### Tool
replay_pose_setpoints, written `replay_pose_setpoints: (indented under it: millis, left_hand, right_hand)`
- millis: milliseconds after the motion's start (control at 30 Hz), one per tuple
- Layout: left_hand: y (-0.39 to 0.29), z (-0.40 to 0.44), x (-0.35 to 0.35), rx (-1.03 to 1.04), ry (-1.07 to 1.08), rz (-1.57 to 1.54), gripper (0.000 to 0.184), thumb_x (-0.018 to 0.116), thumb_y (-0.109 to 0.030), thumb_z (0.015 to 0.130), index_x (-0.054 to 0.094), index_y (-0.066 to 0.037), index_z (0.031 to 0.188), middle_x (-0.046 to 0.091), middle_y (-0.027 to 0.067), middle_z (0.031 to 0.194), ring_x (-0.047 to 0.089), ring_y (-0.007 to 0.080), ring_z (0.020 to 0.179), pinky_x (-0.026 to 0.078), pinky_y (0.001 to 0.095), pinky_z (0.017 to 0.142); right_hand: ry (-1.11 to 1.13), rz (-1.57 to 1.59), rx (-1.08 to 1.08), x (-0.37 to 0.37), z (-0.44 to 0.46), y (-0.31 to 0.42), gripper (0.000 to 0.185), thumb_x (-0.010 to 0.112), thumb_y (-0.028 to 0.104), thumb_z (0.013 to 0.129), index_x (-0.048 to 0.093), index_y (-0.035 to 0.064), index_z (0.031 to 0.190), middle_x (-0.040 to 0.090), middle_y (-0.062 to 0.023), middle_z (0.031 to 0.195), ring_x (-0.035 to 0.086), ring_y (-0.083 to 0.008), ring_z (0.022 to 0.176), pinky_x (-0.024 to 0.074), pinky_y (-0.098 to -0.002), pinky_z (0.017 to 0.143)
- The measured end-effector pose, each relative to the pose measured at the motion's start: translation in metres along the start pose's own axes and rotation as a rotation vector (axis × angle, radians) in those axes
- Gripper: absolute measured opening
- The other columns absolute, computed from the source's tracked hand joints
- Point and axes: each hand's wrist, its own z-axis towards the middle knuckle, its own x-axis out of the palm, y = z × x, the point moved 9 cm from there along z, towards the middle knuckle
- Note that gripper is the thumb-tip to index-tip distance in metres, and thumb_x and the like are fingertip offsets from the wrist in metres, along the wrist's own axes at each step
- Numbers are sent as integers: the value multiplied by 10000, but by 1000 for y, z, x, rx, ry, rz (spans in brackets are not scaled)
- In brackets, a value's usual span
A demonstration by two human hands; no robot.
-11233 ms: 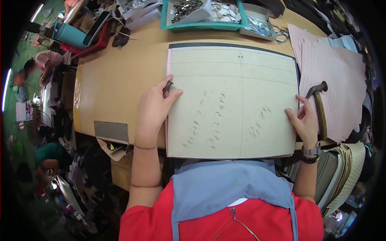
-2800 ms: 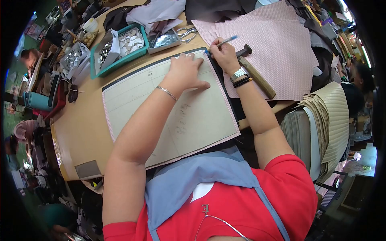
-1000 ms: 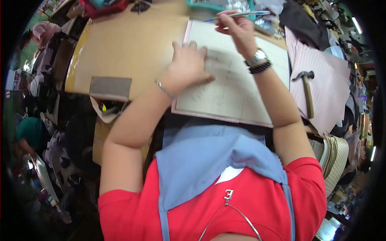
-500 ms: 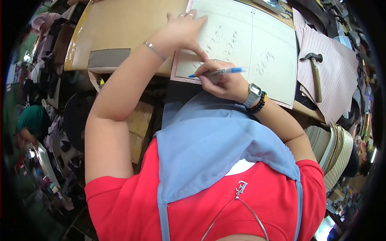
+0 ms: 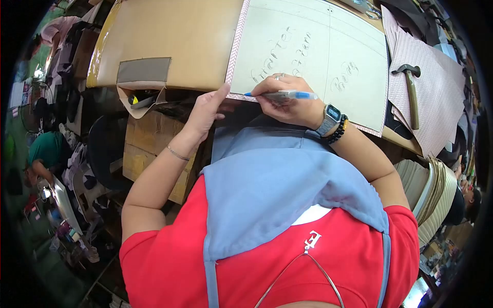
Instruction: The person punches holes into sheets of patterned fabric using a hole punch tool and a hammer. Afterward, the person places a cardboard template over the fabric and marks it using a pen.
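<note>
A white pattern board (image 5: 308,61) with handwriting, including "Pattern" and "Body", lies over a pink patterned sheet (image 5: 237,43) that shows as a narrow border. In my right hand (image 5: 290,105) is a pen (image 5: 302,95) with a blue tip and blue end. Its tip meets the sheet's border along the near edge, close to the left corner. My left hand (image 5: 206,110) is at that corner, thumb along the edge and fingers curled below; the grip is partly hidden.
A hammer (image 5: 411,92) rests on more pink woven sheets (image 5: 436,102) at the right. Left of the board is a tan work surface (image 5: 174,31) with an open pocket (image 5: 141,97) on its front. Cardboard boxes (image 5: 149,138) stand below. Another person in green (image 5: 46,149) is at far left.
My left hand has come off the board's top and moved down to its near left corner. The pen stays near the lower edge, and the view has shifted slightly.
</note>
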Motion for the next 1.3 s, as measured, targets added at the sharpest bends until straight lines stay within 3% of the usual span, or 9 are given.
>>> replay_pose_setpoints:
  millis: [300,533,733,800,900,1067,1167,1267,1300]
  left_hand:
    - [-23,6,13,268,82,29,302,614,-323,930,706,-37,897,697,37,812,625,64,717,474,220,632]
    - [-20,8,11,254,51,18,279,622,-301,926,701,-35,904,693,37,791,622,64,722,462,203,659]
    - [-15,8,6,188,37,101,331,596,-352,934,686,-34,947,689,48,854,625,86,765,469,216,705]
    - [2,14,1,163,37,123,416,547,-429,950,671,-35,1008,685,64,909,628,106,819,476,242,743]
    - [8,5,19,137,137,-39,524,460,-495,970,672,-20,1030,683,69,968,626,124,901,472,274,803]
    - [26,1,95,-8,599,218,695,419,-612,927,546,-21,1271,592,127,1246,541,206,1154,413,338,949]
    - [33,-4,147,-134,769,83,658,467,-547,938,522,-3,1305,562,129,1283,502,201,1195,370,351,1025]
    - [14,-18,191,9,989,378,593,507,-457,953,503,6,1324,570,119,1267,508,186,1173,375,331,1025]
    - [11,-31,199,-80,1084,447,528,521,-366,969,490,13,1336,578,109,1251,523,161,1140,392,296,1005]
  right_hand:
    - [98,-101,-50,7,-2,5,166,678,57,768,597,101,906,642,-52,818,640,-234,735,523,-327,632]
    - [55,-69,-111,6,-1,11,191,649,24,736,577,98,896,613,-54,804,617,-245,717,521,-344,645]
    - [75,34,15,-11,-3,7,109,614,52,787,546,75,870,616,-89,799,613,-266,709,510,-354,627]
    - [-91,228,154,-47,-21,-6,76,576,26,834,577,42,908,605,-65,801,606,-161,699,505,-276,606]
    - [-341,379,340,-102,-71,-31,63,543,22,875,585,13,921,588,-14,807,572,-57,743,498,-204,615]
    - [-440,257,534,-134,-143,-41,62,534,3,865,583,-11,898,597,-26,809,570,-55,747,509,-213,645]
    - [-465,154,535,-145,-172,-38,58,528,-3,858,580,-11,883,588,-26,799,563,-52,734,507,-215,656]
    - [-527,66,491,-165,-197,-38,53,518,-17,853,570,-11,863,564,-19,779,539,-39,704,487,-204,639]
    - [-538,86,513,-169,-205,-40,50,521,-18,852,569,-10,861,561,-17,779,535,-38,703,479,-202,627]
